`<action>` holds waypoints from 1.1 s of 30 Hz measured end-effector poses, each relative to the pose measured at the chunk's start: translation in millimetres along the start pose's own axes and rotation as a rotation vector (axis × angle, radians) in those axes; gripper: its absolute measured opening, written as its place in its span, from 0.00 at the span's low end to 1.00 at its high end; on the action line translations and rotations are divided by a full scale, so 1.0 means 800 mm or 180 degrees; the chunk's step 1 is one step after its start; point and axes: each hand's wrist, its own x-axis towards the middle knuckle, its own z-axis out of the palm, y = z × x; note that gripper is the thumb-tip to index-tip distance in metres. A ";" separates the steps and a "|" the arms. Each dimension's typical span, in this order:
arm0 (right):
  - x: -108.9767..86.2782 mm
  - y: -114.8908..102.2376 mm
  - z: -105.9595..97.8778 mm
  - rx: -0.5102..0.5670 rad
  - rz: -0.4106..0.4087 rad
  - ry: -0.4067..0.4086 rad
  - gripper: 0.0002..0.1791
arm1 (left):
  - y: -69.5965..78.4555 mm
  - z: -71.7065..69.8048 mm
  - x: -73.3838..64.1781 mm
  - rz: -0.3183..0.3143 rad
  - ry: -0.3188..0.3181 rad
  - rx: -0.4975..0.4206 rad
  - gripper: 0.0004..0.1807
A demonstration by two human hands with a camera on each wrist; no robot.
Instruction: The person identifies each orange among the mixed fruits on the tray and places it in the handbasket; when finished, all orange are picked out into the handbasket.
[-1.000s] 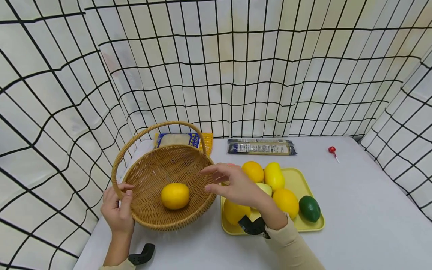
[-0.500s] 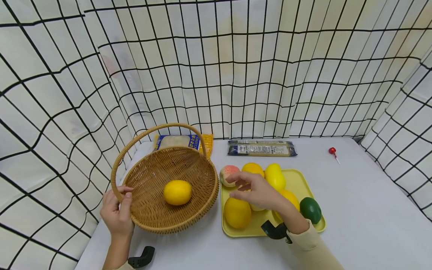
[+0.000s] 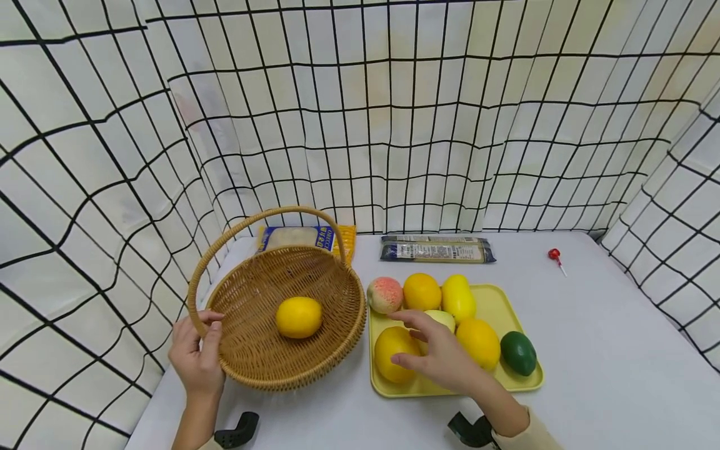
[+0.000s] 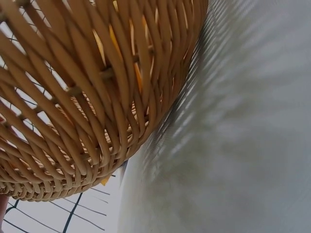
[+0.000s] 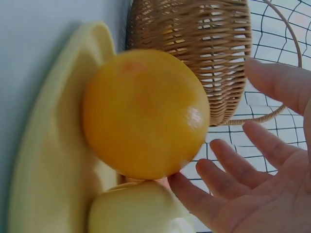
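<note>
Head cam first: left hand has a grip on the side of a wicker basket near where the handle meets the rim, thumb on the near side. The basket is tipped so its mouth faces the person, and I can't tell how much of it rests on the table.

Right hand is holding nothing, fingers and thumb spread wide beside the near-left orange on a yellow tray. Right wrist cam has one fingertip right at that orange's edge, but whether it's actually touching, can't say. Thumb is clear of it.

Inside the basket there's a single lemon. Around the right hand on the tray you've got a pale green fruit partly behind the fingers, then another orange past it, and a dark green avocado-looking thing at the right end. Along the back: a pinkish peach at the corner, one more orange, and a long yellow fruit.

Further out, a blue and yellow packet sits partly hidden behind the basket, a dark packet lies behind the tray, and a red lollipop is off to the right on the white table.
</note>
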 end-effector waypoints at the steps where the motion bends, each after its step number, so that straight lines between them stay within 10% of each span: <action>1: -0.003 0.001 0.001 -0.0028 0.0034 0.0039 0.32 | 0.001 0.000 0.000 -0.0001 -0.0001 0.0003 0.07; 20: -0.020 0.019 0.028 -0.0136 -0.0300 0.0455 0.35 | -0.004 -0.001 -0.001 -0.0034 -0.0051 0.0050 0.07; 33: -0.023 0.022 0.036 -0.0431 0.0112 0.0309 0.40 | 0.044 0.009 0.011 -0.0049 -0.0041 0.0047 0.07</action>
